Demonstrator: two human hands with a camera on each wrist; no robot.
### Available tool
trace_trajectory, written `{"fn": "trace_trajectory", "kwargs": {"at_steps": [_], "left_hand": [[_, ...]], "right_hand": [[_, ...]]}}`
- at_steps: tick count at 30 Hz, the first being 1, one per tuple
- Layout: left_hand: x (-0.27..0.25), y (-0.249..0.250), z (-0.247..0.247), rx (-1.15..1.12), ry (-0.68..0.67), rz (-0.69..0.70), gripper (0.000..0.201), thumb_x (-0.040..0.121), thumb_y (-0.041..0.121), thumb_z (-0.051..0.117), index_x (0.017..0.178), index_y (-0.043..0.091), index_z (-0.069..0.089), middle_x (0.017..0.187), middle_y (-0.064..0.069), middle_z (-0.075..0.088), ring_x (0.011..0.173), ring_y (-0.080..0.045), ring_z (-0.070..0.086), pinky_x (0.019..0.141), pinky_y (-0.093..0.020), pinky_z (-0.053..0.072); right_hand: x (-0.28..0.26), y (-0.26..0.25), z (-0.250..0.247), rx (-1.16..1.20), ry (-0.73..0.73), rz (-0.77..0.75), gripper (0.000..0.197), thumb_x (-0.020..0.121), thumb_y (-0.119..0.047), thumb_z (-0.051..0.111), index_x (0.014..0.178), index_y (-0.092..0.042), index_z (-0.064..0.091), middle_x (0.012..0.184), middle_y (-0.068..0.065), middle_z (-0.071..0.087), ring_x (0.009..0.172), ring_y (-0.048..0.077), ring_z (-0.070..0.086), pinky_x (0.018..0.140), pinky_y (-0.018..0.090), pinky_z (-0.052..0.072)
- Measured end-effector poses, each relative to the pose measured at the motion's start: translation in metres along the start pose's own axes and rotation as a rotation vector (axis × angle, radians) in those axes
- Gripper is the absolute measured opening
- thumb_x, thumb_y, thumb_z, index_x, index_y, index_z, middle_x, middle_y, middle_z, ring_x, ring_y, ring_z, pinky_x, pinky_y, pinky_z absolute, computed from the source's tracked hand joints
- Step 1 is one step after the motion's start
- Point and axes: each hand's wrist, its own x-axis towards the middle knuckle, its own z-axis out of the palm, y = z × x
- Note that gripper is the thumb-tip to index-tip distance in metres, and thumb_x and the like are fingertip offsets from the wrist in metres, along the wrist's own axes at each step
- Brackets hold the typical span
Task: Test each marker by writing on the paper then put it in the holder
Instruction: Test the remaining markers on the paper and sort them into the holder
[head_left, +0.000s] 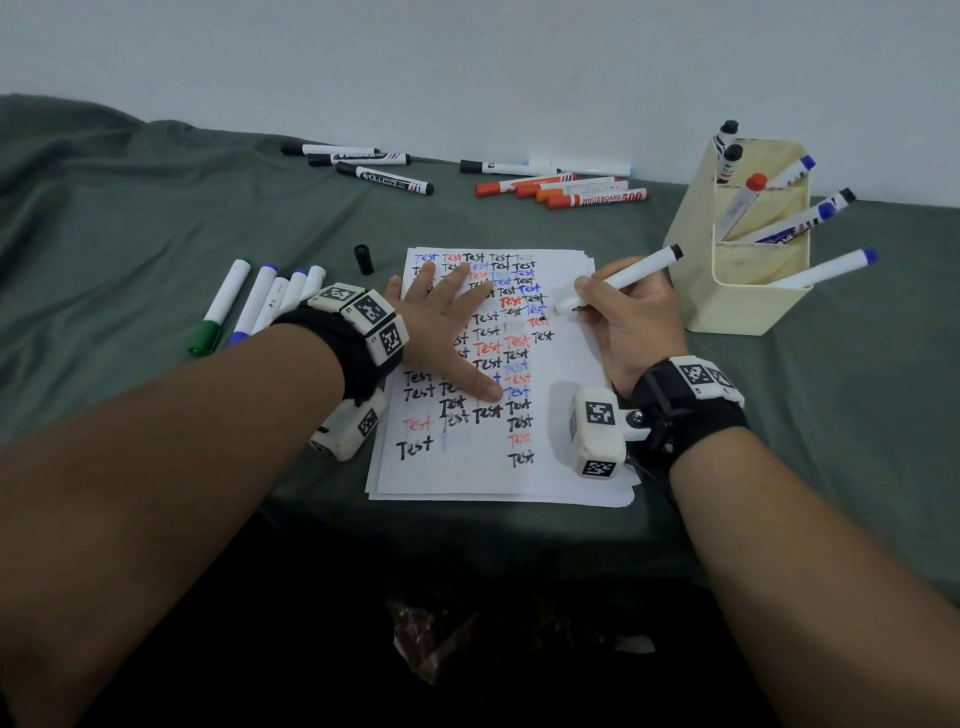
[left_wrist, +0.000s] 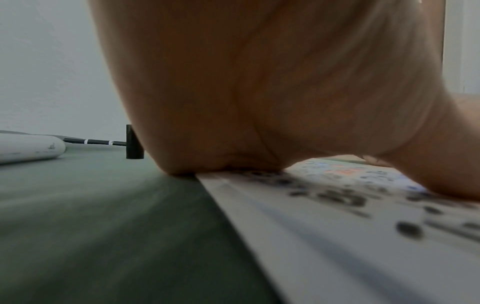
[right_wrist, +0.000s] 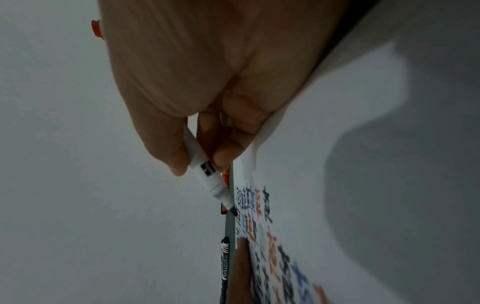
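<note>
The right hand (head_left: 636, 325) pinches a white-barrelled marker with a black end plug (head_left: 621, 279) between thumb and fingers, its uncapped black tip at the sheet; the right wrist view shows the nib (right_wrist: 232, 210) at the writing, though contact cannot be confirmed. The left hand (head_left: 441, 322) lies flat with fingers spread on the white stack of paper covered in black, red and blue "Test" words (head_left: 566, 415), its heel at the paper's left edge, where the left wrist view shows palm (left_wrist: 259, 92) meeting the sheet's border. The paper's right margin beside the right hand is unwritten, as is its lower right part. A small black cap (head_left: 363, 259) stands upright on the grey-green cloth (head_left: 130, 218), just off the paper's top left corner. The cream rectangular plastic holder (head_left: 748, 306) stands just right of the paper, near the right hand, with several markers leaning in its compartments. Left of the paper lies a row of white markers with green and blue caps (head_left: 249, 301); along the far edge by the wall lie black-capped markers (head_left: 363, 169) and orange-red ones (head_left: 566, 189).
</note>
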Motion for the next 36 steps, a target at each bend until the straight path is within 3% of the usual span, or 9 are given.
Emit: {"fn": "trace_trajectory", "kwargs": {"at_steps": [9, 12, 15, 19, 22, 26, 28, 32, 36], "left_hand": [[0.004, -0.005, 0.003, 0.010, 0.050, 0.010, 0.145, 0.033, 0.110, 0.034, 0.152, 0.046, -0.018, 0.162, 0.013, -0.029, 0.150, -0.026, -0.026, 0.118, -0.058, -0.012], [0.003, -0.003, -0.001, 0.003, 0.197, -0.001, 0.131, 0.041, 0.109, 0.012, 0.155, 0.046, 0.007, 0.167, 0.008, -0.007, 0.154, -0.027, -0.008, 0.120, -0.061, -0.001], [-0.002, -0.004, -0.008, 0.076, 0.414, -0.068, 0.107, 0.061, 0.101, 0.016, 0.149, 0.044, 0.033, 0.166, 0.001, 0.013, 0.152, -0.030, 0.010, 0.118, -0.059, 0.011], [0.000, -0.018, -0.019, 0.164, 0.632, -0.307, 0.067, 0.091, 0.075, 0.036, 0.133, 0.026, 0.054, 0.145, -0.012, 0.044, 0.133, -0.035, 0.040, 0.106, -0.051, 0.034], [0.005, -0.035, -0.022, 0.049, 0.580, -0.430, 0.041, 0.098, 0.044, 0.049, 0.128, 0.018, 0.058, 0.136, -0.018, 0.049, 0.123, -0.039, 0.048, 0.101, -0.049, 0.044], [0.007, -0.057, -0.021, -0.008, 0.508, -0.481, 0.025, 0.092, 0.013, 0.054, 0.113, 0.012, 0.068, 0.114, -0.016, 0.068, 0.104, -0.039, 0.064, 0.089, -0.045, 0.055], [0.005, -0.061, -0.023, 0.002, 0.532, -0.523, 0.022, 0.091, 0.015, 0.055, 0.105, 0.017, 0.072, 0.105, -0.011, 0.071, 0.096, -0.036, 0.066, 0.083, -0.041, 0.056], [0.005, -0.053, -0.022, -0.051, 0.649, -0.498, 0.017, 0.099, 0.037, 0.052, 0.098, 0.023, 0.063, 0.097, -0.007, 0.069, 0.092, -0.033, 0.064, 0.081, -0.039, 0.048], [0.008, -0.037, -0.023, -0.179, 0.720, -0.345, 0.017, 0.100, 0.039, 0.048, 0.101, 0.025, 0.057, 0.096, -0.007, 0.068, 0.085, -0.031, 0.061, 0.077, -0.040, 0.049]], "right_hand": [[-0.003, -0.003, 0.001, 0.018, -0.027, 0.035, 0.017, 0.071, -0.017, 0.088, 0.074, -0.022, 0.071, 0.077, 0.008, 0.069, 0.073, 0.023, 0.065, 0.064, 0.029, 0.053], [-0.004, -0.003, 0.001, -0.077, -0.032, 0.036, 0.020, 0.067, -0.031, 0.091, 0.072, -0.027, 0.072, 0.073, 0.007, 0.060, 0.060, 0.017, 0.049, 0.057, 0.028, 0.043], [-0.003, -0.002, 0.000, -0.040, -0.040, 0.044, 0.016, 0.073, -0.023, 0.089, 0.074, -0.025, 0.074, 0.075, 0.014, 0.058, 0.058, 0.017, 0.045, 0.055, 0.029, 0.041], [-0.001, -0.001, 0.000, 0.059, -0.041, 0.082, 0.007, 0.083, -0.006, 0.078, 0.085, -0.012, 0.075, 0.072, 0.012, 0.064, 0.058, 0.020, 0.054, 0.057, 0.031, 0.041], [-0.001, -0.002, 0.001, 0.091, -0.035, 0.097, 0.009, 0.088, 0.004, 0.071, 0.090, -0.004, 0.075, 0.072, 0.011, 0.069, 0.059, 0.021, 0.061, 0.055, 0.028, 0.047], [0.000, -0.003, 0.000, 0.142, -0.070, 0.092, 0.019, 0.088, 0.007, 0.072, 0.098, -0.009, 0.071, 0.082, 0.015, 0.073, 0.068, 0.025, 0.069, 0.062, 0.029, 0.057], [0.000, -0.003, -0.001, 0.173, -0.073, 0.081, 0.024, 0.085, 0.009, 0.074, 0.094, -0.012, 0.069, 0.086, 0.018, 0.074, 0.072, 0.029, 0.071, 0.065, 0.032, 0.059], [-0.001, 0.000, -0.002, 0.122, -0.074, 0.048, 0.029, 0.079, 0.007, 0.081, 0.079, -0.021, 0.075, 0.082, 0.013, 0.074, 0.072, 0.027, 0.071, 0.069, 0.031, 0.058], [0.000, 0.002, -0.003, 0.066, -0.059, 0.024, 0.025, 0.079, 0.007, 0.081, 0.084, -0.016, 0.074, 0.069, 0.009, 0.069, 0.054, 0.020, 0.059, 0.054, 0.028, 0.048]]}}
